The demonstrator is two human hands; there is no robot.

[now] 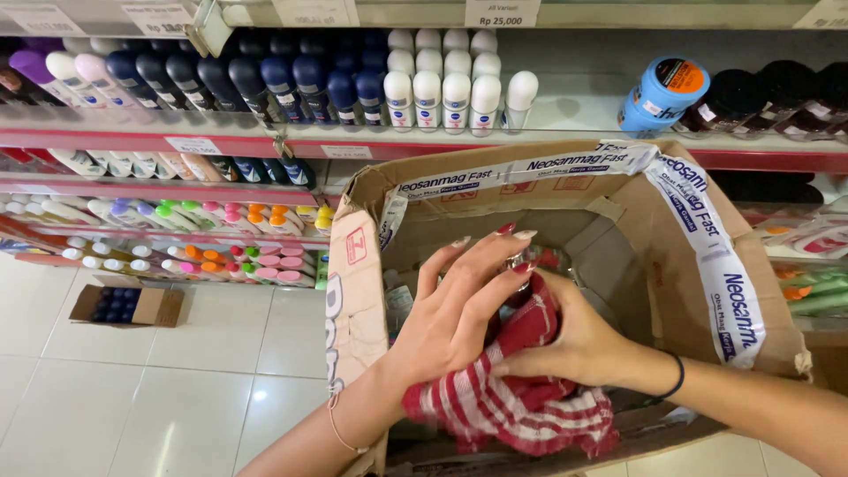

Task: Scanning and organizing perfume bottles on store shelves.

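- In the middle of the frame, inside the open cardboard box (689,265): left hand (459,309) and right hand (579,344), both around one small glass-like bottle (517,265), mostly hidden.
- Left fingers (490,256) spread and curved over the top of the bottle, touching it; right fingers pressed together under the red and white striped cloth (521,397), pinching cloth against the bottle.
- Bottle probably stiff, smooth and slippery, also fragile; best taken around the body, with the cloth between for grip. Weight probably light.
- Cloth soft and limp, hanging down toward lower centre of the frame; easy to take anywhere.
- Counted: one cloth, one bottle in hands, one big box, one small box (128,305) on the floor at lower left.
- Upper part of the frame: shelf (565,115) with many roll-on bottles (442,88), too many to count surely.
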